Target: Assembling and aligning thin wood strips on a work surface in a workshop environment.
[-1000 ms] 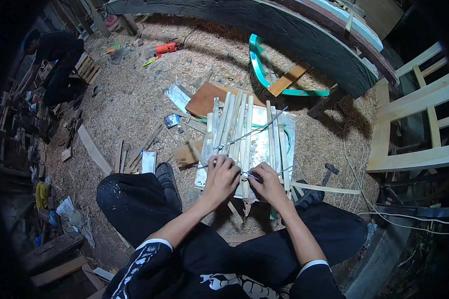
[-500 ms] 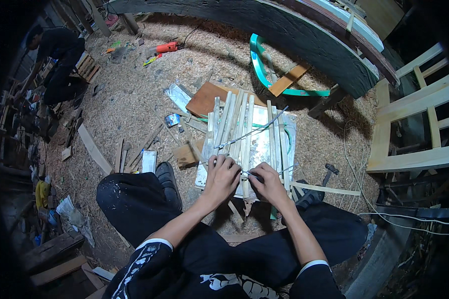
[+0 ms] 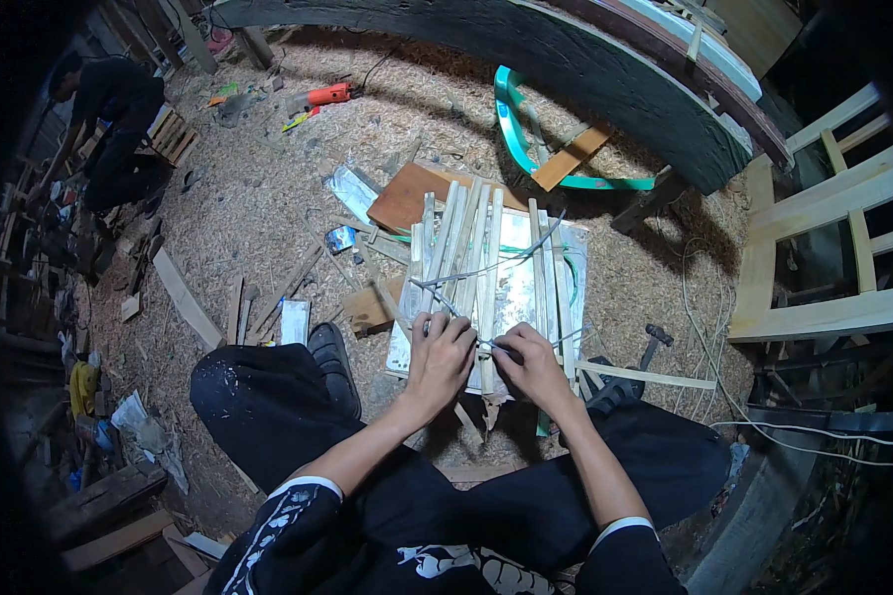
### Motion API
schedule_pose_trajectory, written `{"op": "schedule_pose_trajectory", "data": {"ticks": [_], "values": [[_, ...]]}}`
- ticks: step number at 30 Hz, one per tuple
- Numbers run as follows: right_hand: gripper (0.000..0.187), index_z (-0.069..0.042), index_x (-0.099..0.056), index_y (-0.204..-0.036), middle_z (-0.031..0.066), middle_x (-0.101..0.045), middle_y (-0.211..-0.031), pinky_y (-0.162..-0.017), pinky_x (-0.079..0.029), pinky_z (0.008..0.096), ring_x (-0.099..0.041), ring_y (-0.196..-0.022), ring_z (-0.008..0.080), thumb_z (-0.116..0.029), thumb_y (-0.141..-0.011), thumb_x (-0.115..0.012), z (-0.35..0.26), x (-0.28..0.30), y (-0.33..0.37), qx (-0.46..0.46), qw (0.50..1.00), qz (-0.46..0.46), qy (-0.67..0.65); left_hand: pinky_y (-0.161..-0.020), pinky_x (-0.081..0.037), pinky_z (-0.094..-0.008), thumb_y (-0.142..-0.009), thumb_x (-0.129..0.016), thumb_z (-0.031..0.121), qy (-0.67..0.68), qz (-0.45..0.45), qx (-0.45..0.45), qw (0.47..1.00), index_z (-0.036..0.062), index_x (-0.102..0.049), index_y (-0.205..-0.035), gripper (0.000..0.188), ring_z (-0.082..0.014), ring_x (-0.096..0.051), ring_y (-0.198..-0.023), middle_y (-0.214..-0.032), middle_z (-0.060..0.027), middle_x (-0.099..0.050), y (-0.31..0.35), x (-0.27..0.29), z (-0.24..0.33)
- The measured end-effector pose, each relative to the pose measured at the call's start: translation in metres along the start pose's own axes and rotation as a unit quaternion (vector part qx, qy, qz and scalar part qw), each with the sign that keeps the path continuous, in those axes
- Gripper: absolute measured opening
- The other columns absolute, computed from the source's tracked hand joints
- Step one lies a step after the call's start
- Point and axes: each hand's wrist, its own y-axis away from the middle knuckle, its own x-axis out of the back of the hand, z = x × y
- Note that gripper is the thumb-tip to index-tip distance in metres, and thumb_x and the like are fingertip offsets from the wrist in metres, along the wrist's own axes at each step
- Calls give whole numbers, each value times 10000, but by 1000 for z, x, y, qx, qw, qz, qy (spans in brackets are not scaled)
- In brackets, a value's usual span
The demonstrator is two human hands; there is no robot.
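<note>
Several slim wooden sticks (image 3: 471, 233) lie side by side on a pale, stained board (image 3: 582, 253) in front of me. At their near ends my left hand (image 3: 439, 362) and my right hand (image 3: 531, 362) pinch a thin grey cord (image 3: 506, 260), close together on either side of one stick. The cord crosses that stick between my fingertips. One length loops over the sticks toward the far right; a short tail sticks out right of my right hand. Whether the cord is knotted is hidden by my fingers.
Left of the board are a blue-white can (image 3: 341, 239) and wood offcuts. A hammer (image 3: 657, 340) lies right. Farther off are an orange power tool (image 3: 327, 95), a teal curved frame (image 3: 511, 129) and a thick beam (image 3: 566, 59). Another person (image 3: 119, 119) bends at far left.
The loose cord above my left hand has shifted left and now shows a bend over the sticks. My hands stay in nearly the same place.
</note>
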Motion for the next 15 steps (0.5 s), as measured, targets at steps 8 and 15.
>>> {"op": "schedule_pose_trajectory", "data": {"ticks": [8, 15], "values": [[141, 34, -717, -1000, 142, -644, -931, -741, -529, 363, -666, -843, 297, -48, -887, -733, 0, -2, 0, 14, 1000, 8, -1, -1072, -298, -493, -843, -721, 133, 4, -1, 0, 1000, 49, -713, -1091, 262, -323, -517, -1149, -1379, -121, -600, 5, -12, -5], [137, 34, -715, -1007, 138, -648, -940, -744, -526, 360, -667, -844, 288, -41, -891, -721, -3, 2, 0, 10, 1000, -1, 0, -1148, -235, -542, -815, -699, 77, 37, -31, 19, 999, 32, -695, -1126, 315, -398, -376, -1377, -1580, -277, -348, 4, -19, -8]]}}
